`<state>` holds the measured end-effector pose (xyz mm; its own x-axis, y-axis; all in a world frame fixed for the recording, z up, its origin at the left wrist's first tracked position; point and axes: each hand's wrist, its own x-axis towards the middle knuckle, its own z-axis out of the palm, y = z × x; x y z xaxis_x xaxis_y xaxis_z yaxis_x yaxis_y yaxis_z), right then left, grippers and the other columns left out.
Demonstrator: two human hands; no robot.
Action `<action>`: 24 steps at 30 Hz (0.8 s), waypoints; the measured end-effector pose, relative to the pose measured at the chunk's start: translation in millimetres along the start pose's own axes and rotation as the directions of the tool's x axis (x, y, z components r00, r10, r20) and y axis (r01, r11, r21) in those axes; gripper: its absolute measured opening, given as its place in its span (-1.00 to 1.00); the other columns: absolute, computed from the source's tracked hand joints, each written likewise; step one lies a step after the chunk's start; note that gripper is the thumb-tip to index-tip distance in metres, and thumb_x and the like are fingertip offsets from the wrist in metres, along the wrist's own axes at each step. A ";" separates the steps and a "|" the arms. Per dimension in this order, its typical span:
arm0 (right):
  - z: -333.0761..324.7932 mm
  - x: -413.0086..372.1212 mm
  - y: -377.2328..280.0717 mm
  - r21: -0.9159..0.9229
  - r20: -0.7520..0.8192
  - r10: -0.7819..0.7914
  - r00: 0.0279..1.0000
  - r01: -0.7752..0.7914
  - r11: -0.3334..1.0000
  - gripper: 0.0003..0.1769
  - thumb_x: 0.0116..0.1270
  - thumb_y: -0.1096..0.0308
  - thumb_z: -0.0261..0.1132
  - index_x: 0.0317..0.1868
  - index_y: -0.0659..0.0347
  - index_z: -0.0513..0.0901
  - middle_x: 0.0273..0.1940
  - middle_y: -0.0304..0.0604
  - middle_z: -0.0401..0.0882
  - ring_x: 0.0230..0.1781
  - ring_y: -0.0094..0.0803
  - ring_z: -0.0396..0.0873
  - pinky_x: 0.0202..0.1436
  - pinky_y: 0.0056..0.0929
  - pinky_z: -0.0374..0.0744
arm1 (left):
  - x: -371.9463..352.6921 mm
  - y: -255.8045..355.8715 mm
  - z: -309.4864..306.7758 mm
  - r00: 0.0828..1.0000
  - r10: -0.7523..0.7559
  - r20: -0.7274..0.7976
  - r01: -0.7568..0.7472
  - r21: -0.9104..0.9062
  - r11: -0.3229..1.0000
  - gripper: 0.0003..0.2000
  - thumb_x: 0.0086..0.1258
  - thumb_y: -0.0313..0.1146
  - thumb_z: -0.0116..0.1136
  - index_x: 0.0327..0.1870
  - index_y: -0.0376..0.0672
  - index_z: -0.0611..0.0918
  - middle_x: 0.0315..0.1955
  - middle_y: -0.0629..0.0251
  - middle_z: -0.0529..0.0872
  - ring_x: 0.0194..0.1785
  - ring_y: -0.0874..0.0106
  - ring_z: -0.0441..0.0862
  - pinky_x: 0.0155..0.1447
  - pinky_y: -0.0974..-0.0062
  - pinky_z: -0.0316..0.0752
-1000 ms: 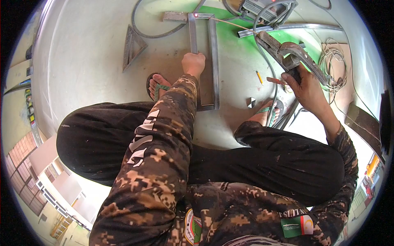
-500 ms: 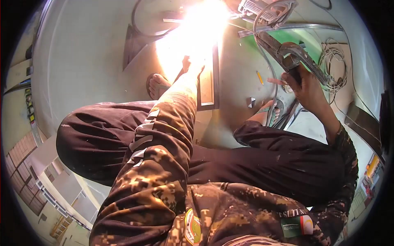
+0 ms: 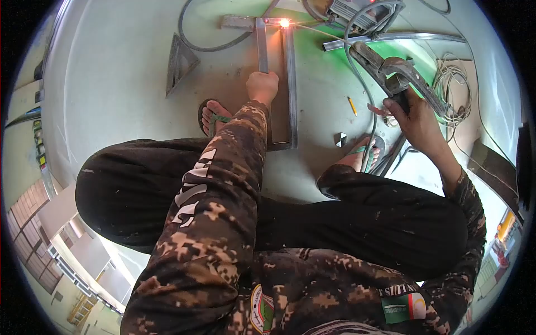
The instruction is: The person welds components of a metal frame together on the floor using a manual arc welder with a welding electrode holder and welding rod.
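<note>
In the head view we are squatting over a rectangular metal frame (image 3: 291,89), which is lying on the floor (image 3: 123,84) in front of us, its near end reaching between our sandalled feet (image 3: 215,113). Our left hand (image 3: 262,86) is wrapping in a tight fist around the frame's left bar. Our right hand (image 3: 416,124) is curling around the handle of a welding electrode holder (image 3: 406,67), with some fingers hiding behind the grip. A thin electrode (image 3: 321,32) is stretching from the holder to the frame's far right corner, where a bright orange spot is glowing.

We are judging the frame to be stiff and fairly light, its slim bars offering a firm hold; the glowing corner is looking far too hot to touch, so we are favouring the near half for gripping.

The floor is looking hard and pale, turning green beyond the frame. A metal triangle (image 3: 188,72) is lying to the left, a yellow pencil (image 3: 352,106) to the right, and a metal tube (image 3: 416,36) near the welding machine (image 3: 354,15). Farther right, a coil of cable (image 3: 467,95) is resting. Along the left edge, the room is curving too much for us to read clearly.
</note>
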<state>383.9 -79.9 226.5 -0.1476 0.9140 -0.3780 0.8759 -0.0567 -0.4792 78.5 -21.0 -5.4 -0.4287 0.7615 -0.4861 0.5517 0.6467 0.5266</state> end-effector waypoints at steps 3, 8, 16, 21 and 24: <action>5.7 -0.6 3.8 0.098 -0.068 -0.092 0.993 0.098 0.990 -0.54 0.45 0.10 0.26 0.06 0.38 0.51 -0.21 0.27 0.66 -0.19 0.15 0.68 -0.13 -0.10 0.57 | -1.3 2.1 -1.5 0.999 0.040 -0.021 -0.039 0.044 0.998 -0.62 0.27 -0.14 0.18 -0.31 -0.39 0.74 -0.29 -0.23 0.73 -0.07 -0.11 0.71 0.05 0.12 0.59; 1.4 -0.7 -0.9 -0.005 -0.010 -0.028 1.000 0.027 1.000 -0.54 0.45 0.11 0.26 0.07 0.38 0.51 -0.20 0.27 0.66 -0.14 0.17 0.67 -0.11 -0.09 0.57 | -1.2 2.1 -2.0 0.999 0.050 -0.004 -0.050 0.083 0.995 -0.63 0.27 -0.16 0.18 -0.31 -0.40 0.74 -0.28 -0.26 0.72 -0.08 -0.11 0.71 0.06 0.12 0.58; 1.2 -1.4 -2.4 0.034 -0.002 -0.012 1.000 0.012 0.999 -0.54 0.44 0.11 0.27 0.07 0.37 0.51 -0.16 0.29 0.66 -0.10 0.20 0.65 -0.07 -0.07 0.56 | 0.5 -2.0 -0.4 0.998 0.055 0.006 -0.055 0.066 0.996 -0.62 0.27 -0.15 0.17 -0.30 -0.40 0.74 -0.25 -0.24 0.73 -0.05 -0.09 0.70 0.08 0.14 0.57; -1.0 -1.4 1.9 0.041 0.014 -0.044 0.999 0.043 0.998 -0.54 0.45 0.08 0.25 0.04 0.38 0.51 -0.23 0.27 0.64 -0.20 0.18 0.65 -0.14 -0.07 0.55 | 5.3 6.7 4.7 0.994 -0.111 -0.011 0.111 0.089 0.990 -0.63 0.27 -0.15 0.18 -0.28 -0.37 0.75 -0.24 -0.19 0.74 -0.04 -0.06 0.71 0.08 0.16 0.58; 1.9 -1.4 5.7 0.023 -0.019 -0.060 0.998 0.060 0.998 -0.55 0.45 0.08 0.26 -0.01 0.38 0.51 -0.26 0.25 0.63 -0.22 0.20 0.63 -0.15 -0.08 0.54 | 3.7 5.9 4.1 0.997 -0.079 0.013 0.078 0.080 0.994 -0.64 0.27 -0.16 0.18 -0.27 -0.36 0.75 -0.23 -0.18 0.75 -0.04 -0.06 0.71 0.08 0.17 0.59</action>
<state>388.2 -82.4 222.8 -0.1907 0.9232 -0.3336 0.8544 -0.0112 -0.5194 83.1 -14.5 -7.0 -0.4616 0.7073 -0.5354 0.5723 0.6986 0.4294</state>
